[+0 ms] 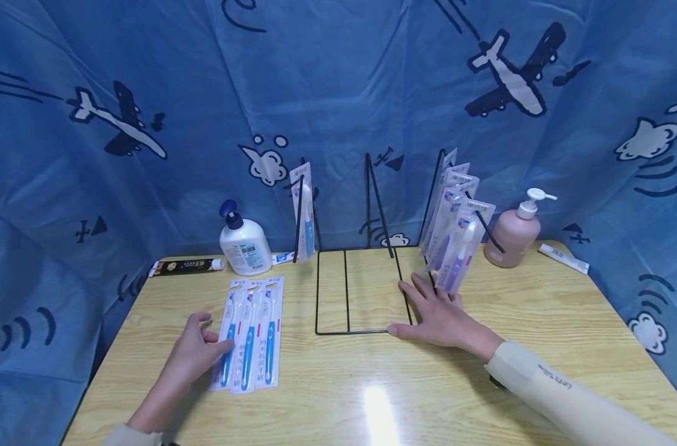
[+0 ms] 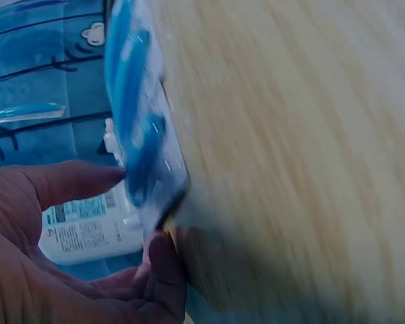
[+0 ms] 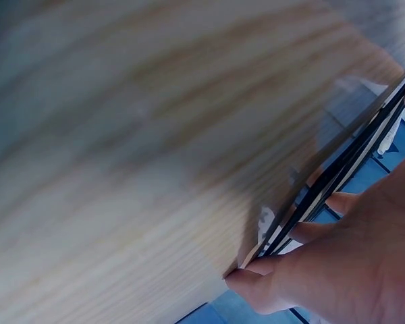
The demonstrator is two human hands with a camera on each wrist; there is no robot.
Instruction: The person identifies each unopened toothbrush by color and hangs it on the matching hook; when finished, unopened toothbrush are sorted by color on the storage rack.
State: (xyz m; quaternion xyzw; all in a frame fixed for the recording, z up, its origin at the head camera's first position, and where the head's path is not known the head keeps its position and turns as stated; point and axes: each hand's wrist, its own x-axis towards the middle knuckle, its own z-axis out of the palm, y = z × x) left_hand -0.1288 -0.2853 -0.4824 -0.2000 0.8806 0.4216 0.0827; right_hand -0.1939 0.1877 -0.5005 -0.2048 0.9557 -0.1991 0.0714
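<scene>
Left hand: our left hand lies low on the wooden table, fingertips on the leftmost of 3 blue toothbrush packs; thumb and fingers bracket that pack's edge, so we read it as a light pinch, probably to lift 1 pack off the row

Blue packs: the 3 lie flat, side by side and touching, just left of the wire rack, likely laid out so each can be taken singly

Right hand: our right hand rests flat on the table with fingers straight and spread, holding nothing; it presses the rack's base wire at the right front corner, which we judge steadies the light frame

Rack: black wire, base flat on the table, uprights leaning back; 1 blue pack hangs on the left upright, the middle upright is bare, and several purple toothbrush packs lean on the right one, just beyond our right fingers

Behind the rack: a white pump bottle and a dark tube at the left, a pink pump bottle and a white tube at the right

Left wrist view: only here do we see our thumb and a finger closing on the blue pack's corner, though blurred

Right wrist view: it shows our fingers lying against the black wires, a contact the head view leaves uncertain
</scene>
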